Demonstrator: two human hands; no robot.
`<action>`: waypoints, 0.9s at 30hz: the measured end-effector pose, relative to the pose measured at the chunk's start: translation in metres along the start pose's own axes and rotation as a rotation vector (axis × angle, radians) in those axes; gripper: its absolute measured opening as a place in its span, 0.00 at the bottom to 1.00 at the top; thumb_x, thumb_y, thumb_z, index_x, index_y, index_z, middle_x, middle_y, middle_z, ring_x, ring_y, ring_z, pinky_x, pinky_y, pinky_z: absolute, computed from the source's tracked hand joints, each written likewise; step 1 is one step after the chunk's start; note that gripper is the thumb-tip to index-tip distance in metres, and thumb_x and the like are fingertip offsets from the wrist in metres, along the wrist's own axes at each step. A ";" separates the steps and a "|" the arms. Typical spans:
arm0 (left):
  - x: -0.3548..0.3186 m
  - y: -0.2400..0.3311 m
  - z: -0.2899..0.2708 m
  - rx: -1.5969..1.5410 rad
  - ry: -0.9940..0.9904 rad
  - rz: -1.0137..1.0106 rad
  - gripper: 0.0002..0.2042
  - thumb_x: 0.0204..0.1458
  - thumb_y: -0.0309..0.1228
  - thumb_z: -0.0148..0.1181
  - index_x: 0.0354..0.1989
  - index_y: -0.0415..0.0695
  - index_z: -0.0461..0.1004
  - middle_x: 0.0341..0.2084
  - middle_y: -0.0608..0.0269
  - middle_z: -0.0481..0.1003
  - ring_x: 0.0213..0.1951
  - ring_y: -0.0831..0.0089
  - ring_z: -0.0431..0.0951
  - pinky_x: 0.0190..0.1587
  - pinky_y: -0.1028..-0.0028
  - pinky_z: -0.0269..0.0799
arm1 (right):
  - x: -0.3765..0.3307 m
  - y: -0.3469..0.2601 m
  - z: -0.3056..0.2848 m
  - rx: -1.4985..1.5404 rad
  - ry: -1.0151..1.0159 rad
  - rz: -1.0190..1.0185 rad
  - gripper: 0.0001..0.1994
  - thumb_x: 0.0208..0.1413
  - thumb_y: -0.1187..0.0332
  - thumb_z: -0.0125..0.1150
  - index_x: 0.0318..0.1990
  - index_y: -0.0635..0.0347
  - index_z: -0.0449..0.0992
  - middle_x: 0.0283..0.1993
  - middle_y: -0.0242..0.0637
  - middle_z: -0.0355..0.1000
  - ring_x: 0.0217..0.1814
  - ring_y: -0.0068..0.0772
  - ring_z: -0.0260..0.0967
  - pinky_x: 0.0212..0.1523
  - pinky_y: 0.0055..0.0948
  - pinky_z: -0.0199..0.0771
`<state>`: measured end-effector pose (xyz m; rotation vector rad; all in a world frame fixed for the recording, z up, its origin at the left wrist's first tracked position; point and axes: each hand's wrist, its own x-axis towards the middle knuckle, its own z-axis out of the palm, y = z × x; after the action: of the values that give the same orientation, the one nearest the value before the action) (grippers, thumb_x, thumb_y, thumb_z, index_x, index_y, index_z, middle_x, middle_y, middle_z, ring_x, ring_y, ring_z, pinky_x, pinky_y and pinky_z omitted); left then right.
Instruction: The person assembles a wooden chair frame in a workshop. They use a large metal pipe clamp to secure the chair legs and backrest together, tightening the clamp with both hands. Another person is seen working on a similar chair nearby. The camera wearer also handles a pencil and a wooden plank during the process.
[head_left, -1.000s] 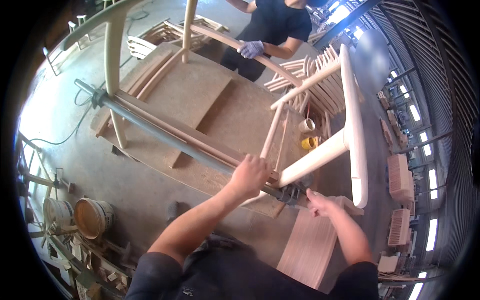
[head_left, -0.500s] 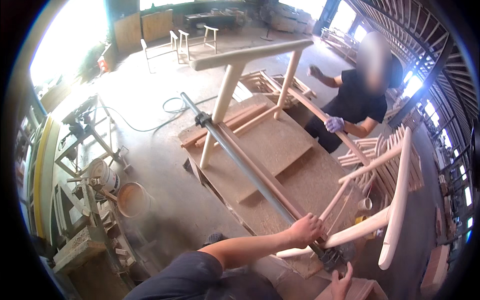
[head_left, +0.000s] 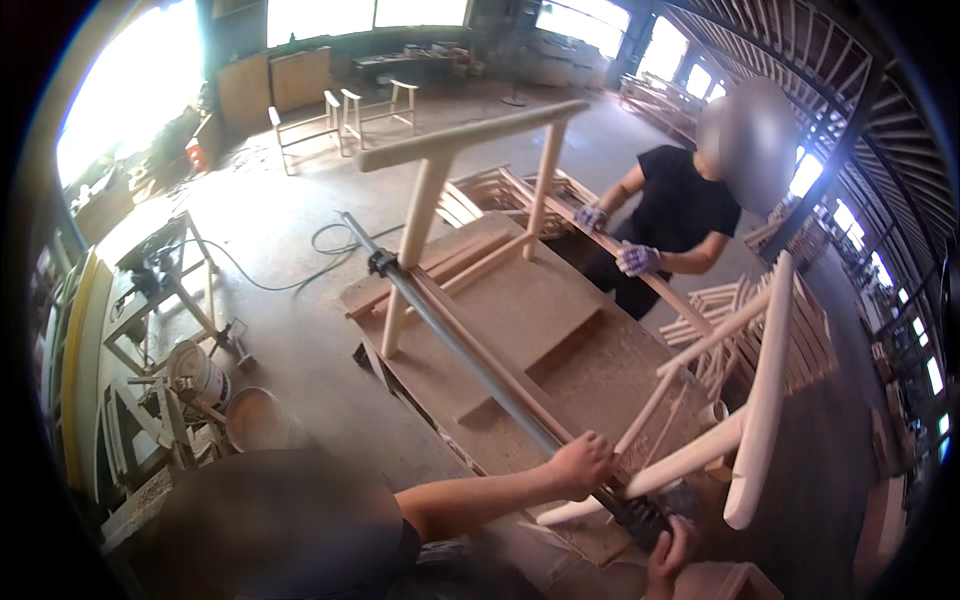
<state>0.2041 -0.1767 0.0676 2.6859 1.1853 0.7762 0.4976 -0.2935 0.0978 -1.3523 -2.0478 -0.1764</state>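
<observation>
A long grey bar clamp [head_left: 470, 352] lies diagonally across a pale wooden frame on the worktable [head_left: 560, 325]. Alongside the bar runs a wooden rail [head_left: 500, 358], joining two side pieces with thick top rails: the far-left side piece [head_left: 470, 136] and the near-right side piece [head_left: 762, 400]. My left hand [head_left: 585, 466] is closed over the bar and rail close to the near side piece. Lower right, my right hand [head_left: 672, 550] has its fingers curled round the clamp's dark near end. The fingertips of that hand are partly hidden.
Across the table a co-worker [head_left: 690, 205] in gloves holds a long wooden rail [head_left: 670, 292]. Stacked wooden parts [head_left: 790, 335] stand at right. Two buckets [head_left: 262, 418] and a wooden stand [head_left: 165, 280] are on the floor at left; a hose [head_left: 270, 285] lies beyond.
My right hand has closed on the clamp's near end, its fingers previously extended. My left hand keeps its hold. The co-worker's other hand has come down onto the rail. The view has shifted.
</observation>
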 end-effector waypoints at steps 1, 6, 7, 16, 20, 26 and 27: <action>0.004 0.002 -0.001 0.004 0.009 0.025 0.18 0.48 0.33 0.57 0.49 0.42 0.74 0.36 0.59 0.75 0.43 0.60 0.74 0.47 0.62 0.66 | -0.013 0.008 0.007 0.041 0.002 0.056 0.14 0.67 0.67 0.49 0.47 0.69 0.76 0.48 0.51 0.76 0.51 0.55 0.74 0.60 0.49 0.69; 0.006 0.003 -0.028 -0.206 -0.065 0.134 0.30 0.43 0.33 0.63 0.59 0.41 0.68 0.44 0.53 0.76 0.50 0.55 0.75 0.54 0.59 0.68 | -0.016 0.007 0.010 0.113 0.085 0.144 0.14 0.69 0.73 0.42 0.46 0.72 0.76 0.45 0.51 0.78 0.49 0.52 0.76 0.57 0.45 0.72; 0.009 0.000 -0.042 -0.328 -0.122 0.171 0.42 0.41 0.35 0.68 0.69 0.41 0.58 0.61 0.46 0.68 0.65 0.50 0.66 0.67 0.53 0.60 | -0.017 0.008 0.011 0.141 0.100 0.166 0.15 0.70 0.72 0.42 0.46 0.72 0.76 0.45 0.51 0.78 0.49 0.52 0.76 0.57 0.45 0.72; -0.018 -0.097 -0.084 0.227 -0.018 -0.226 0.38 0.56 0.51 0.60 0.68 0.36 0.61 0.68 0.46 0.62 0.72 0.50 0.54 0.75 0.53 0.41 | -0.021 0.005 0.020 0.235 0.178 0.317 0.16 0.71 0.71 0.40 0.46 0.73 0.77 0.45 0.51 0.78 0.50 0.50 0.75 0.55 0.41 0.73; -0.003 -0.087 -0.091 -0.102 -0.199 -0.211 0.32 0.55 0.52 0.61 0.58 0.36 0.71 0.59 0.46 0.71 0.67 0.51 0.63 0.73 0.53 0.49 | -0.026 0.015 0.023 0.203 0.206 0.310 0.17 0.71 0.71 0.40 0.44 0.73 0.77 0.44 0.51 0.78 0.49 0.50 0.76 0.55 0.40 0.73; 0.011 -0.033 -0.071 -0.125 -0.335 0.054 0.32 0.45 0.57 0.69 0.49 0.42 0.73 0.49 0.53 0.75 0.55 0.55 0.73 0.60 0.55 0.65 | -0.031 0.024 0.024 0.236 0.269 0.303 0.17 0.72 0.70 0.38 0.44 0.74 0.75 0.42 0.50 0.78 0.46 0.45 0.76 0.53 0.38 0.74; 0.013 -0.028 -0.064 -0.130 -0.290 0.066 0.31 0.42 0.53 0.70 0.47 0.41 0.73 0.44 0.54 0.75 0.52 0.55 0.74 0.57 0.56 0.66 | -0.028 0.023 0.025 0.212 0.263 0.273 0.17 0.72 0.70 0.38 0.44 0.74 0.75 0.42 0.50 0.78 0.46 0.45 0.76 0.53 0.38 0.74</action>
<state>0.1617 -0.1554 0.1202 2.6275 0.9493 0.4330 0.5126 -0.2926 0.0562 -1.3789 -1.6002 -0.0137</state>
